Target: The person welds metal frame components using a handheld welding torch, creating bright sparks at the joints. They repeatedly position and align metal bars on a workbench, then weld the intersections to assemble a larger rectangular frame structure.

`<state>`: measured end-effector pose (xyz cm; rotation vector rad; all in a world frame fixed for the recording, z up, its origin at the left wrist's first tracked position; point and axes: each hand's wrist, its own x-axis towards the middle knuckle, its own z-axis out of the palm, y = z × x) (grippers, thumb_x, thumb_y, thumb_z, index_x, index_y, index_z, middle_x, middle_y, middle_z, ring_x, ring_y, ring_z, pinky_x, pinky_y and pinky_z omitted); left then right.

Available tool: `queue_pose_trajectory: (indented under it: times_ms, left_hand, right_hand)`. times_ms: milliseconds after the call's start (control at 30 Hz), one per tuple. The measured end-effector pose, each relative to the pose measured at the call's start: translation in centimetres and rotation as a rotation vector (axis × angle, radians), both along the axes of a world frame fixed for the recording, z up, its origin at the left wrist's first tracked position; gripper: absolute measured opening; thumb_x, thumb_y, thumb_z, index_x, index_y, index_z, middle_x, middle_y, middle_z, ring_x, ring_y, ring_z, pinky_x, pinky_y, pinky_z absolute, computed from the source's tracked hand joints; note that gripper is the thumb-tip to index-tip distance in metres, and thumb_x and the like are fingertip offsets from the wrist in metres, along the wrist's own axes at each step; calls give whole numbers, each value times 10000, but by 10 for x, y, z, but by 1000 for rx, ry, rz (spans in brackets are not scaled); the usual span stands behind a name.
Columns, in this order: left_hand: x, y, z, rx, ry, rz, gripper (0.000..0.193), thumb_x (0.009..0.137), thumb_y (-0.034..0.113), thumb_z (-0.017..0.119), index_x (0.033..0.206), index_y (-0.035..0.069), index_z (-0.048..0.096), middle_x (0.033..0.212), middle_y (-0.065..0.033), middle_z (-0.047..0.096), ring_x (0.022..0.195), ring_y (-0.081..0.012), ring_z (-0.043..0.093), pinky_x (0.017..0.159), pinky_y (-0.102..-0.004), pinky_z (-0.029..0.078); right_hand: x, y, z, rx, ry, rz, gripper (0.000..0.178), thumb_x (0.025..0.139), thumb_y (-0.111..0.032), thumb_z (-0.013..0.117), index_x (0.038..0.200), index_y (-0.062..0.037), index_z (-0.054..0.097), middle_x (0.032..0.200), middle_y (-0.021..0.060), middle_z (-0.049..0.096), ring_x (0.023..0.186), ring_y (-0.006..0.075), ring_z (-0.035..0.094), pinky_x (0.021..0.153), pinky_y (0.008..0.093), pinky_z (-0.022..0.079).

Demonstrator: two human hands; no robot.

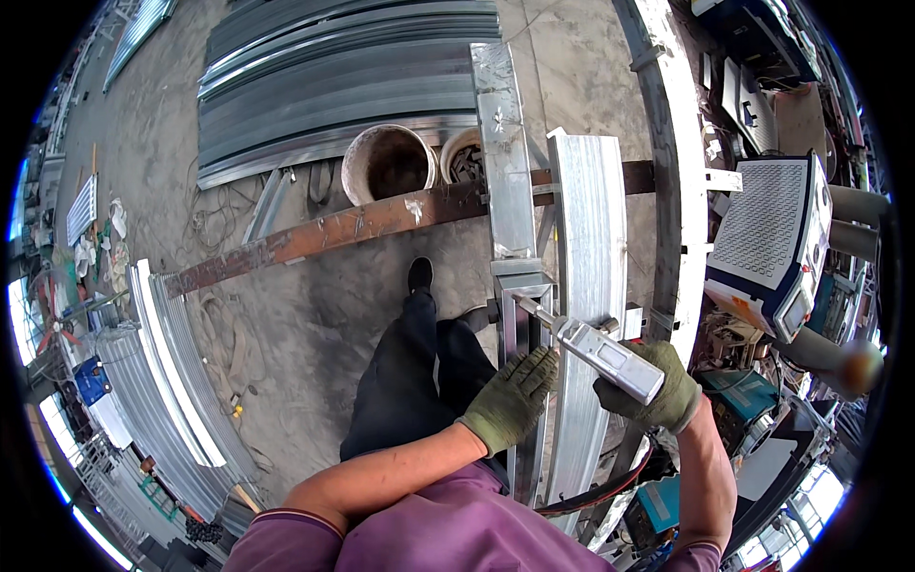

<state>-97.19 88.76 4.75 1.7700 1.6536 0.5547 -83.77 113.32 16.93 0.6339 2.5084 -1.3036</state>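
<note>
My right hand, in an olive work glove, is closed around a silver handheld welding gun. The gun's thin nozzle points to the upper left, its tip at the near end of a box-shaped metal frame. My left hand, gloved alike, lies with its fingers stretched out along the long metal profile leading to that end. Beyond the joint, a square steel tube runs away from me. A wide galvanized channel lies alongside on the right, under the gun.
A rusty beam crosses beneath the metal pieces. Behind it are a dirty bucket and a smaller bucket of scraps. Stacked metal sheets lie farther off. Cables trail below my right hand; a machine cabinet stands right.
</note>
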Motion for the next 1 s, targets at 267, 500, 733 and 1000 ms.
queue_pose_trajectory:
  times_ms: [267, 500, 733, 1000]
  left_hand:
    - [2, 1, 1, 6, -53, 49, 642, 964, 228, 612, 1536, -55, 542, 1667, -249, 460, 1592, -368, 398, 1331, -495, 286]
    - [-1, 3, 7, -90, -24, -18, 626, 1071, 267, 535, 1597, -62, 453, 1744, -209, 367, 1627, -325, 344, 1353, -471, 243]
    - [0, 3, 7, -54, -27, 21, 635, 1061, 267, 570, 1592, -63, 455, 1735, -206, 382, 1618, -325, 362, 1353, -473, 251]
    - [0, 3, 7, -67, -24, 12, 633, 1067, 264, 553, 1609, -44, 442, 1738, -205, 377, 1622, -318, 355, 1355, -471, 245]
  right_hand:
    - [1, 1, -10, 57, 49, 54, 358, 830, -264, 835, 1153, -124, 773, 813, 100, 718, 651, 329, 707, 608, 423, 592]
    - [2, 2, -15, 71, 40, 71, 411, 831, -279, 846, 1192, -102, 761, 825, 101, 724, 663, 332, 715, 613, 422, 595]
    - [1, 2, -14, 48, 61, 72, 431, 825, -274, 861, 1206, -99, 761, 822, 108, 726, 665, 340, 714, 621, 415, 597]
    - [0, 2, -13, 36, 50, 38, 423, 830, -270, 859, 1207, -100, 770, 778, 118, 713, 653, 342, 710, 629, 414, 597]
